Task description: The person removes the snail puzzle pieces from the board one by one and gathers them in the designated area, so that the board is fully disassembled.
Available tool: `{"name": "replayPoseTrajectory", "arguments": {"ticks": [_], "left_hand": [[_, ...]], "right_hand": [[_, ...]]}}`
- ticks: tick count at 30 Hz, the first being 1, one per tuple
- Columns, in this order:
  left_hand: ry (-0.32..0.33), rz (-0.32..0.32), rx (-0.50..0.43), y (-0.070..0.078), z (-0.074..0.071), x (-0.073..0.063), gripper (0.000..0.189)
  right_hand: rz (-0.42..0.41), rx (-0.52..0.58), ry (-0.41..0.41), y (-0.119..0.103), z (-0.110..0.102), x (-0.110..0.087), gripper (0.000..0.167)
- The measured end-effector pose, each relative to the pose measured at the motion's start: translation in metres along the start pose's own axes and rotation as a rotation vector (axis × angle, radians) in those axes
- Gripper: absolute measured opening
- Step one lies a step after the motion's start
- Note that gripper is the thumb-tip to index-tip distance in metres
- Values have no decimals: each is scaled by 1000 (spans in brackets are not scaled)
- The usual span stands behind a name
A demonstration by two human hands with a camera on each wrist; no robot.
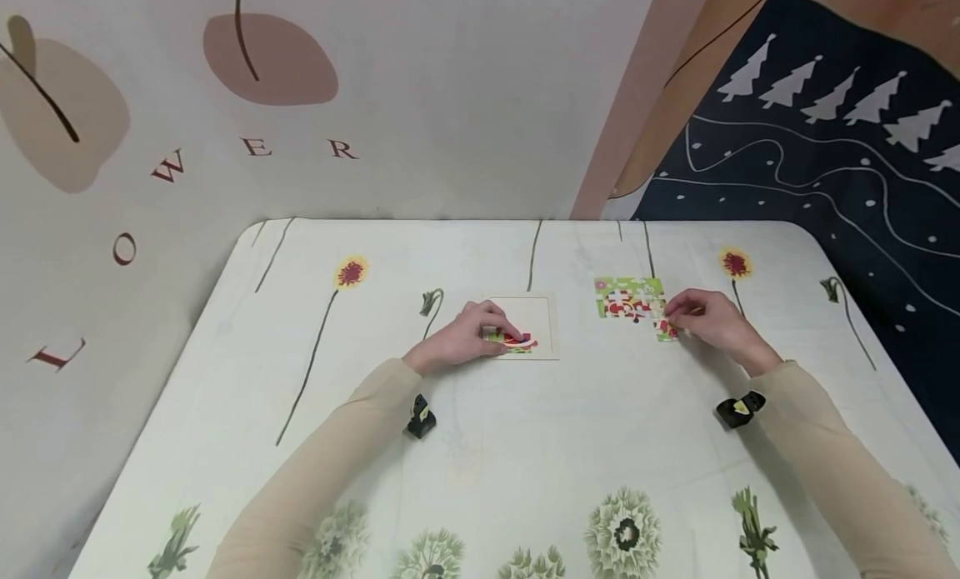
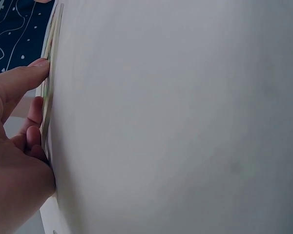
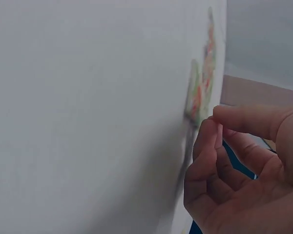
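Note:
My left hand (image 1: pixel 480 333) rests over the left part of a shallow puzzle tray (image 1: pixel 544 316). Its thumb and index finger are spread across red and green puzzle pieces (image 1: pixel 517 343) laid along the tray's lower side. From the left wrist view, this hand's fingertips touch the thin board edge-on. Farther right, a patch of joined-looking puzzle pieces (image 1: pixel 628 286) in green, red and white lies on the table. My right hand (image 1: pixel 705 316) pinches at the right edge of a puzzle piece (image 1: pixel 664 332) below that patch. Thumb and index fingertips (image 3: pixel 216 113) meet there in the right wrist view.
A white flower-printed cloth (image 1: pixel 585 429) covers the table. Behind it rises a pale wall (image 1: pixel 450 104) with printed letters, and a dark tree-patterned panel (image 1: pixel 795 162) stands at the right. Black wrist cameras (image 1: pixel 422 416) hang under both beige sleeves.

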State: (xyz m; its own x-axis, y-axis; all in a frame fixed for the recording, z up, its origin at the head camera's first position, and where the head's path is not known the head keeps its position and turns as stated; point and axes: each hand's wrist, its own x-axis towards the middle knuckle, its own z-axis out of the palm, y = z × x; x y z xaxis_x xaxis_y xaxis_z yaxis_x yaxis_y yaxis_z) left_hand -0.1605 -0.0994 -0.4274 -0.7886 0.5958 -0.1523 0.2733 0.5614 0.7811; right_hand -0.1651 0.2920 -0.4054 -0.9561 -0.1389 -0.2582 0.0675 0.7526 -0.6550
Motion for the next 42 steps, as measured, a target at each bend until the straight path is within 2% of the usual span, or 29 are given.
{"name": "replayPoseTrajectory", "arguments": {"ticks": [6, 17, 24, 29, 33, 42], "left_hand": [[18, -1, 22, 2, 0, 0, 25], [65, 49, 68, -1, -5, -2, 24], [112, 13, 78, -4, -10, -6, 23], [105, -17, 106, -9, -12, -5, 25], [89, -26, 93, -11, -12, -4, 25], [56, -19, 79, -11, -12, -4, 23]], "right_hand": [[-36, 36, 7, -14, 6, -3, 25], [-155, 113, -15, -37, 30, 1, 21], [-241, 151, -38, -50, 43, 7, 19], [-277, 159, -34, -58, 52, 13, 17], [-290, 191, -48, -65, 58, 16, 16], [-296, 199, -116, -80, 72, 18, 17]]}}
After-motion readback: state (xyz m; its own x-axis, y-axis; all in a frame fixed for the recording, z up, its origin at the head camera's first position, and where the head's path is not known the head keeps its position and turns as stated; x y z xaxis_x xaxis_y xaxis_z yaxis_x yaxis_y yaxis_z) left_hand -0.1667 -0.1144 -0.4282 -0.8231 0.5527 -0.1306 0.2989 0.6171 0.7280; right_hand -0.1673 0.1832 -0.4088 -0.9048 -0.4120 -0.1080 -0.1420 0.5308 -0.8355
